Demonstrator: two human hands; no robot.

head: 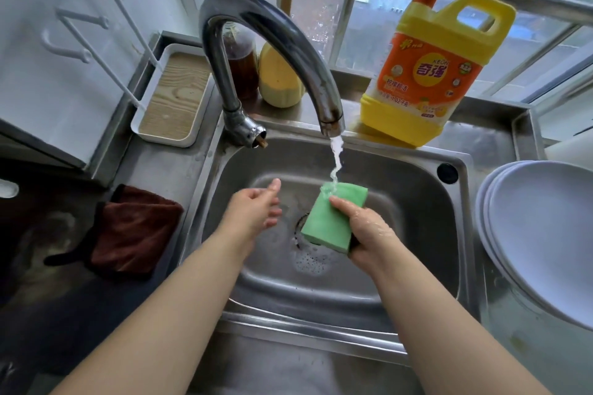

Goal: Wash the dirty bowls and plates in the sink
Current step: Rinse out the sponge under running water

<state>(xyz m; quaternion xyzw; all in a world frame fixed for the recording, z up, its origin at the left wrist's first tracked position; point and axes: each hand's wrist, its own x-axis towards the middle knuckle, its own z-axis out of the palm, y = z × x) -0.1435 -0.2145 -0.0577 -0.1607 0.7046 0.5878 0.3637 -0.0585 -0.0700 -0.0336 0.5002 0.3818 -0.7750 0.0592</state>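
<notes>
Both hands mid-sink [417, 196]: right hand [372, 231] grips sponge [333, 218].

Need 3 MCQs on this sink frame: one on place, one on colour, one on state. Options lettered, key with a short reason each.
1. Where does the stack of white plates sit?
A. in the sink basin
B. on the counter right of the sink
C. on the window sill

2. What colour is the sponge?
A. green
B. blue
C. pink

3. What is the faucet doing?
A. off
B. running onto the sponge
C. running onto a plate

Key:
1 B: the plates lie beyond the basin's right rim.
2 A: the block held in the right hand is green.
3 B: the water stream lands on the sponge's top; the left hand holds nothing.
</notes>
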